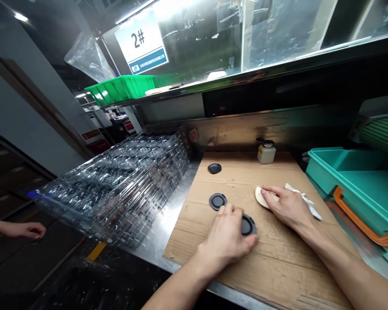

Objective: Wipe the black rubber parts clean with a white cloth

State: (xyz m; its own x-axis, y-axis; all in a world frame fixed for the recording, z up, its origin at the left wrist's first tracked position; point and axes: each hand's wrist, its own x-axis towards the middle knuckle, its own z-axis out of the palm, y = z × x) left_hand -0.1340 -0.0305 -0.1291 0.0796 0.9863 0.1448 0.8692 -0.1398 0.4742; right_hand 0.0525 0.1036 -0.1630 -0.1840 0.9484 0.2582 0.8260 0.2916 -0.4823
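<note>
My left hand (228,234) is closed around the edge of a black round cap (248,225) low over the cardboard sheet, thumb on the near side. Part of that cap is hidden by the fingers. In my right hand (289,206) is a flat cream-coloured round pad (261,197), pinched between thumb and fingers against the cardboard. Just beyond my left fingertips lies a second black round cap (217,201). Farther back is a third black cap (214,168). A crumpled white cloth or tissue (307,202) lies beside my right hand, partly behind it.
The cardboard sheet (194,224) covers the metal bench. Stacked clear plastic trays (116,185) stand at left, with another person's hand (32,230) beyond. A small bottle (266,153) stands at the back. A teal bin (326,172) with an orange handle is right; a green bin (123,89) sits above.
</note>
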